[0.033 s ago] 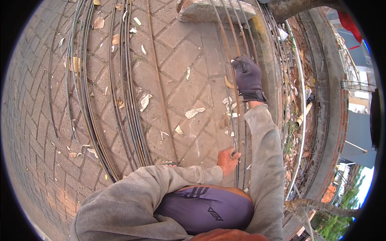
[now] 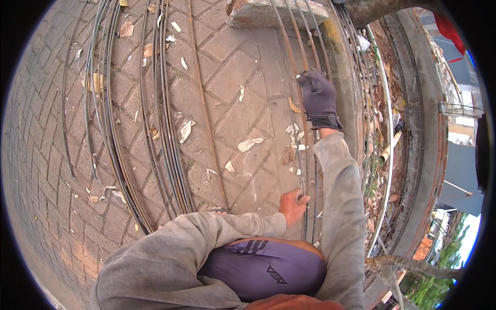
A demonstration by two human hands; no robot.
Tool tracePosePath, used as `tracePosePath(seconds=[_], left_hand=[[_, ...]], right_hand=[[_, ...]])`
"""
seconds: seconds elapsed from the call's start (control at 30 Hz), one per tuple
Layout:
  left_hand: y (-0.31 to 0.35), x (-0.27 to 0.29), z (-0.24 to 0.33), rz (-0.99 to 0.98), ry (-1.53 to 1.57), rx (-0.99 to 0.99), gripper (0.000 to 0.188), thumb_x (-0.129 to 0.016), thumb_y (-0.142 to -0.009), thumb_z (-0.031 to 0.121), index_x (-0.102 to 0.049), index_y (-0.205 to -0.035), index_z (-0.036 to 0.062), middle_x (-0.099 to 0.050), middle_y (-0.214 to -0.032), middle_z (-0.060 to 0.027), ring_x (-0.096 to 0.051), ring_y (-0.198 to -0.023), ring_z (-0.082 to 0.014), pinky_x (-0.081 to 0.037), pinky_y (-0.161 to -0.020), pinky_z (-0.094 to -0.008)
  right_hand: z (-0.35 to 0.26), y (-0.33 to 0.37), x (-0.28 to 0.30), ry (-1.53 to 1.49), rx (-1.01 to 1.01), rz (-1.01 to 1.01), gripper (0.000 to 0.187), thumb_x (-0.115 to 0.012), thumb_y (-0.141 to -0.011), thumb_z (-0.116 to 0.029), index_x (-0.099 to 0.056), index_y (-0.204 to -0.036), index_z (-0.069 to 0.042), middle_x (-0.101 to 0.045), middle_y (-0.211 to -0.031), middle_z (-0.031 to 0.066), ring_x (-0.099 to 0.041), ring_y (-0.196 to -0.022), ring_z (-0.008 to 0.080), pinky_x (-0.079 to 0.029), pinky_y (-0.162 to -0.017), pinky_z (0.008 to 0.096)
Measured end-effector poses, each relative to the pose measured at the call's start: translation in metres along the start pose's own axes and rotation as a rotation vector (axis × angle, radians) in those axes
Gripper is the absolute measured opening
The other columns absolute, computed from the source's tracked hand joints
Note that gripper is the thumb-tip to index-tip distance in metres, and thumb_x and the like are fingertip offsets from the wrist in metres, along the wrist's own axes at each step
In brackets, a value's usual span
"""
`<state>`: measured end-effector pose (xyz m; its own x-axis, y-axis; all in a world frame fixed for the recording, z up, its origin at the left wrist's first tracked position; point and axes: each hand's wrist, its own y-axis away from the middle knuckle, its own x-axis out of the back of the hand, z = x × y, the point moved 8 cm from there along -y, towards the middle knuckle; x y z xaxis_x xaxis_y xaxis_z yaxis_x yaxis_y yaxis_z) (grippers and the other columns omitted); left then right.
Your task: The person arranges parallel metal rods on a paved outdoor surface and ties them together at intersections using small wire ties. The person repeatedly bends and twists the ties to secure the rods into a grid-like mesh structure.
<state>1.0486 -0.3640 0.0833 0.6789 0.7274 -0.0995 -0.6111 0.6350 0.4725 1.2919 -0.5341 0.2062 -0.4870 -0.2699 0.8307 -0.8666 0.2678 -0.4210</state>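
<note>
While I watch from the head view, the gloved right hand [image 2: 318,98] has its fingers curled around thin metal rods [image 2: 305,225] — how many, can't tell. Bare left hand [image 2: 293,207] sits nearer the body, fingers bent at the same run; can't tell if they grip. Rods cross the concrete block [image 2: 258,15] up top and reach the purple-clad leg [image 2: 243,271] — more bundles [image 2: 135,205] lie left on the paving [image 2: 232,67].

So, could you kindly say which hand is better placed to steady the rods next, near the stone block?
Probably the right hand: gloved, it is curled at the rods, closer to the stone block, while the bare left hand sits farther back.
</note>
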Motion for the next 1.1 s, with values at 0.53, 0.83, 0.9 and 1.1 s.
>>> tracePosePath(seconds=[0.53,0.83,0.9,1.1], left_hand=[[-0.010,0.000,-0.001,-0.033,0.055,0.028,0.017,-0.070,-0.087,0.009,-0.063,-0.082,-0.0060,-0.066,-0.069,-0.0142,-0.062,-0.061,-0.0159,-0.049,-0.059,-0.0346],[-0.011,-0.005,-0.013,-0.066,0.143,0.046,0.019,-0.069,-0.089,0.007,-0.061,-0.078,-0.0067,-0.066,-0.069,-0.0126,-0.066,-0.061,-0.0146,-0.055,-0.056,-0.0323],[-0.012,-0.006,-0.012,-0.077,0.099,0.037,0.019,-0.069,-0.089,0.007,-0.061,-0.078,-0.0068,-0.067,-0.069,-0.0130,-0.066,-0.061,-0.0147,-0.055,-0.055,-0.0328],[-0.013,-0.005,-0.012,-0.095,0.089,0.056,0.018,-0.069,-0.089,0.007,-0.062,-0.080,-0.0075,-0.068,-0.070,-0.0133,-0.067,-0.062,-0.0158,-0.055,-0.055,-0.0325]], right_hand=[[0.069,0.009,0.010,0.078,-0.595,-0.038,0.010,-0.068,-0.086,-0.014,-0.072,-0.090,-0.005,-0.068,-0.082,0.0165,-0.069,-0.077,0.0320,-0.053,-0.069,0.0390],[0.028,-0.005,-0.001,0.078,-0.130,0.083,0.007,-0.071,-0.084,-0.010,-0.072,-0.088,-0.006,-0.069,-0.085,0.0152,-0.069,-0.080,0.0315,-0.053,-0.070,0.0381],[0.026,-0.009,-0.008,0.144,-0.096,0.019,0.006,-0.071,-0.083,-0.010,-0.071,-0.087,-0.006,-0.070,-0.086,0.0152,-0.068,-0.082,0.0342,-0.054,-0.071,0.0399],[0.017,-0.013,-0.009,0.153,-0.064,-0.061,0.002,-0.068,-0.081,-0.007,-0.069,-0.083,-0.006,-0.069,-0.087,0.0141,-0.067,-0.083,0.0360,-0.053,-0.075,0.0405]])
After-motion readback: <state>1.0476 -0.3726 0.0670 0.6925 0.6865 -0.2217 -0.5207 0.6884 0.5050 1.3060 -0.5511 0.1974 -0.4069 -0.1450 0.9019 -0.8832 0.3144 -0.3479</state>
